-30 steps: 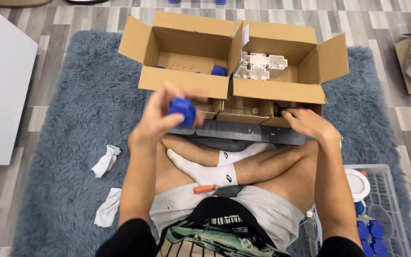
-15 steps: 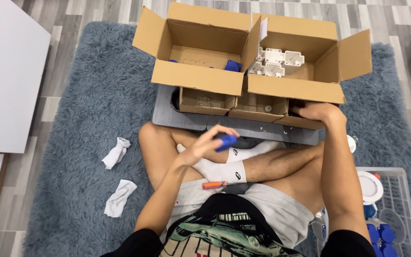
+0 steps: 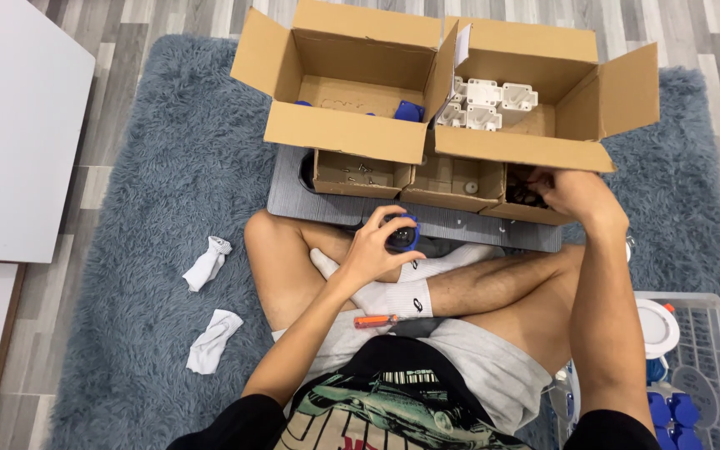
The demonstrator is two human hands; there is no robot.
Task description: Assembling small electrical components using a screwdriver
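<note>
The left hand [image 3: 374, 250] is curled around a small round blue-and-black plastic part [image 3: 402, 233], held over the crossed legs just short of the near edge of the grey wooden board [image 3: 289, 196]. The right hand [image 3: 572, 193] reaches into the rightmost of three small open cardboard trays [image 3: 522, 200]; its fingers are hidden behind the tray wall, so whether they grip anything cannot be told.

Those three trays sit side by side on the board, touching one another, close under the front flaps of two large open cardboard boxes [image 3: 347, 133] that stand flap to flap. The left box shows a few blue parts, the right a cluster of white plastic pieces [image 3: 485, 102], perhaps five.

An orange-handled screwdriver [image 3: 375, 321] lies on the lap. Two crumpled white cloths [image 3: 208, 260] lie on the shaggy blue-grey rug [image 3: 143, 183], which offers open space to the left. A white wire basket [image 3: 710, 367] stands close by the right arm.
</note>
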